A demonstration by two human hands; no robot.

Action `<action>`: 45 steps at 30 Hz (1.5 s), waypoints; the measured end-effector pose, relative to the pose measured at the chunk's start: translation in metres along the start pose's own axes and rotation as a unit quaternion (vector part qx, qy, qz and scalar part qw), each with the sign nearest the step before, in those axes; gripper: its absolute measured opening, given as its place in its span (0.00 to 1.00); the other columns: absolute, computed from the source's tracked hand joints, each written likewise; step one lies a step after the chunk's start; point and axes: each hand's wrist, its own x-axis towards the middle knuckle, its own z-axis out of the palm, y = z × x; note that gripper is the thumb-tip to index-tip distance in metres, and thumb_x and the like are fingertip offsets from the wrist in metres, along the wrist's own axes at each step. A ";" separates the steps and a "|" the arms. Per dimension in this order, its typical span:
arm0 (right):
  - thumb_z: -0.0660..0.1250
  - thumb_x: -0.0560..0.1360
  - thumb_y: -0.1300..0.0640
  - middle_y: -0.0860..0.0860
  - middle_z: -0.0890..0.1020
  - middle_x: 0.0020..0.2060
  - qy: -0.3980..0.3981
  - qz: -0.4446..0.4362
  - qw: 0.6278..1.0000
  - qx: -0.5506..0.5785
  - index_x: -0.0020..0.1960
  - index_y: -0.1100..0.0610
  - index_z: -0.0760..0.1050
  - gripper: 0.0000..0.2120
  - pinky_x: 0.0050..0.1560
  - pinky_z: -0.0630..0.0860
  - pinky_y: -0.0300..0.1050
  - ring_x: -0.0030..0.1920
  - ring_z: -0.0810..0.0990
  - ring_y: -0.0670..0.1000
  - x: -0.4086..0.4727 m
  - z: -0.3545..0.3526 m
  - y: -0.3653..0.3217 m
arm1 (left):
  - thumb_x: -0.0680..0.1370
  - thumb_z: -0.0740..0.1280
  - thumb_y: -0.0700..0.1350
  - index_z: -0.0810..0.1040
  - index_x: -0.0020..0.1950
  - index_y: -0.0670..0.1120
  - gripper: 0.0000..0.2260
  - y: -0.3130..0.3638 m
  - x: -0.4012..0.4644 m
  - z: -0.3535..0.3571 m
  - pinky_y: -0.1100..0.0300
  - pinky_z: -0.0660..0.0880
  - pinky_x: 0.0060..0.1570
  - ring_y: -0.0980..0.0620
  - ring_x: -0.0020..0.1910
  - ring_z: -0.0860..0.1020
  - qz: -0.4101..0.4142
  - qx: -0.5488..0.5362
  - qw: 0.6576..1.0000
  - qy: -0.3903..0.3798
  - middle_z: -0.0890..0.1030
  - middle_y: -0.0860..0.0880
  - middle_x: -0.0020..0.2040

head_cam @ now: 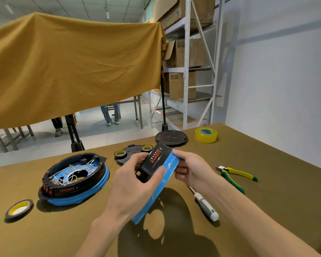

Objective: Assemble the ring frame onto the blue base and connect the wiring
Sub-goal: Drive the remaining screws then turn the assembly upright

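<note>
Held item: round blue plastic base (pixel 156 191) with a black plastic ring frame (pixel 153 163) against it, raised on edge above the near middle of the olive-brown desk (pixel 267 191). The left hand (pixel 135 180) has its grip curled round the frame's near end, thumb across the black face. The right hand (pixel 191 168) pinches the far upper rim of the blue base, fingers wrapped behind it. The frame carries a band of red and white print, too small to read.

Second unit: an assembled black ring on a blue base (pixel 74 179) lies flat, left of the hands and apart from them. Inside its ring sit loose white wires (pixel 72 177) over a blue floor with an oval opening; copper-coloured coils show at its near-left rim. A red label on its side is illegible.

Desk stock:
- dark tape roll with yellow core (pixel 19 209), near-left corner area
- black round plate (pixel 132 154) carrying two small tape rolls
- black round lid (pixel 171 138), far edge
- clear yellow tape roll (pixel 206 135), far right
- yellow-and-green-handled pliers (pixel 235 175), right of the hands
- grey-and-white-handled screwdriver (pixel 205 204), just beside the right forearm

Open desk surface lies to the right, toward the white wall.
</note>
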 end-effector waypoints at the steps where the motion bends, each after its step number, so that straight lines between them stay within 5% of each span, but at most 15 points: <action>1: 0.66 0.82 0.53 0.49 0.72 0.26 0.014 -0.011 1.000 -0.013 0.47 0.58 0.76 0.09 0.24 0.67 0.37 0.24 0.69 0.44 0.001 0.008 -0.004 | 0.67 0.73 0.71 0.68 0.68 0.63 0.32 0.001 -0.001 -0.001 0.71 0.78 0.45 0.66 0.54 0.79 -0.012 0.034 0.999 -0.018 0.77 0.67 0.55; 3: 0.66 0.82 0.53 0.53 0.73 0.30 0.026 -0.029 0.998 -0.045 0.49 0.59 0.76 0.09 0.27 0.67 0.38 0.27 0.70 0.45 0.001 0.026 -0.011 | 0.64 0.79 0.64 0.63 0.70 0.61 0.40 0.002 -0.001 -0.005 0.72 0.77 0.46 0.64 0.55 0.77 -0.037 0.080 0.996 -0.035 0.73 0.65 0.57; 7: 0.62 0.83 0.51 0.50 0.63 0.29 0.006 -0.031 0.998 -0.056 0.45 0.58 0.78 0.13 0.26 0.59 0.40 0.28 0.60 0.47 0.002 0.045 -0.017 | 0.68 0.79 0.45 0.69 0.65 0.56 0.30 -0.006 0.011 -0.016 0.77 0.73 0.39 0.67 0.50 0.78 -0.137 0.010 0.990 0.010 0.77 0.61 0.53; 9: 0.56 0.81 0.58 0.48 0.61 0.27 -0.005 -0.041 0.999 -0.033 0.48 0.62 0.81 0.16 0.25 0.58 0.40 0.27 0.57 0.47 0.001 0.043 -0.019 | 0.70 0.77 0.45 0.74 0.62 0.54 0.23 -0.014 0.015 -0.025 0.74 0.72 0.35 0.71 0.46 0.78 -0.208 -0.045 0.977 0.023 0.79 0.61 0.50; 12: 0.52 0.77 0.67 0.48 0.66 0.25 0.019 -0.086 0.992 -0.090 0.55 0.62 0.80 0.18 0.24 0.61 0.40 0.25 0.60 0.47 0.002 0.032 -0.014 | 0.68 0.75 0.47 0.83 0.52 0.45 0.14 -0.032 0.017 -0.035 0.61 0.75 0.34 0.54 0.36 0.82 -0.320 -0.180 0.930 -0.011 0.85 0.50 0.41; 14: 0.51 0.79 0.70 0.49 0.72 0.26 0.013 -0.113 0.982 -0.150 0.58 0.61 0.77 0.19 0.24 0.65 0.40 0.25 0.64 0.47 0.002 0.025 -0.008 | 0.70 0.72 0.46 0.80 0.45 0.40 0.11 -0.045 0.012 -0.038 0.58 0.74 0.32 0.46 0.30 0.79 -0.380 -0.223 0.896 -0.046 0.82 0.45 0.34; 17: 0.53 0.85 0.67 0.56 0.85 0.36 -0.067 -0.115 0.972 -0.193 0.64 0.60 0.70 0.12 0.27 0.74 0.41 0.27 0.76 0.50 -0.004 0.015 0.002 | 0.73 0.71 0.48 0.80 0.51 0.40 0.13 -0.065 0.000 -0.036 0.53 0.76 0.38 0.42 0.37 0.80 -0.446 -0.256 0.853 -0.091 0.83 0.41 0.39; 20: 0.60 0.85 0.61 0.59 0.88 0.48 -0.149 -0.071 0.963 -0.211 0.65 0.59 0.63 0.10 0.36 0.82 0.44 0.42 0.87 0.58 -0.007 0.006 0.013 | 0.70 0.74 0.55 0.81 0.59 0.41 0.24 -0.078 -0.010 -0.028 0.50 0.77 0.46 0.42 0.44 0.83 -0.472 -0.270 0.829 -0.128 0.85 0.40 0.46; 24: 0.64 0.84 0.58 0.58 0.88 0.49 -0.167 -0.059 0.949 -0.260 0.58 0.62 0.67 0.09 0.44 0.84 0.46 0.51 0.88 0.56 -0.002 0.002 0.027 | 0.67 0.77 0.62 0.83 0.61 0.46 0.29 -0.083 -0.011 -0.020 0.52 0.82 0.47 0.43 0.49 0.87 -0.488 -0.271 0.808 -0.188 0.87 0.41 0.51; 27: 0.69 0.82 0.56 0.55 0.88 0.46 -0.157 -0.093 0.927 -0.329 0.52 0.62 0.73 0.09 0.46 0.85 0.47 0.49 0.88 0.52 0.005 -0.001 0.038 | 0.67 0.74 0.68 0.82 0.63 0.47 0.33 -0.088 -0.006 -0.021 0.55 0.83 0.43 0.44 0.52 0.87 -0.490 -0.261 0.790 -0.260 0.87 0.43 0.55; 32: 0.77 0.76 0.54 0.46 0.83 0.33 -0.100 -0.178 0.899 -0.387 0.43 0.57 0.82 0.08 0.38 0.76 0.38 0.34 0.78 0.43 0.017 -0.003 0.049 | 0.73 0.68 0.70 0.80 0.66 0.46 0.33 -0.101 -0.004 -0.024 0.51 0.83 0.52 0.42 0.59 0.84 -0.490 -0.243 0.775 -0.317 0.85 0.42 0.60; 35: 0.75 0.77 0.55 0.49 0.82 0.32 -0.101 -0.171 0.909 -0.366 0.45 0.59 0.80 0.08 0.35 0.76 0.40 0.31 0.77 0.46 0.021 -0.004 0.050 | 0.77 0.64 0.69 0.81 0.65 0.45 0.30 -0.106 -0.009 -0.020 0.50 0.82 0.54 0.39 0.59 0.83 -0.480 -0.214 0.795 -0.302 0.85 0.40 0.59; 41: 0.75 0.77 0.60 0.52 0.84 0.32 -0.078 -0.182 0.917 -0.347 0.45 0.64 0.78 0.08 0.36 0.79 0.45 0.31 0.81 0.50 0.023 -0.006 0.053 | 0.80 0.64 0.63 0.83 0.58 0.39 0.27 -0.113 -0.022 -0.011 0.58 0.81 0.38 0.49 0.39 0.86 -0.491 -0.233 0.810 -0.220 0.88 0.42 0.44; 45: 0.76 0.75 0.60 0.52 0.85 0.33 -0.065 -0.198 0.914 -0.349 0.44 0.63 0.80 0.07 0.38 0.81 0.45 0.33 0.83 0.50 0.024 -0.004 0.050 | 0.70 0.77 0.61 0.79 0.61 0.34 0.34 -0.109 -0.030 -0.009 0.52 0.84 0.47 0.44 0.49 0.87 -0.527 -0.297 0.763 -0.226 0.87 0.38 0.49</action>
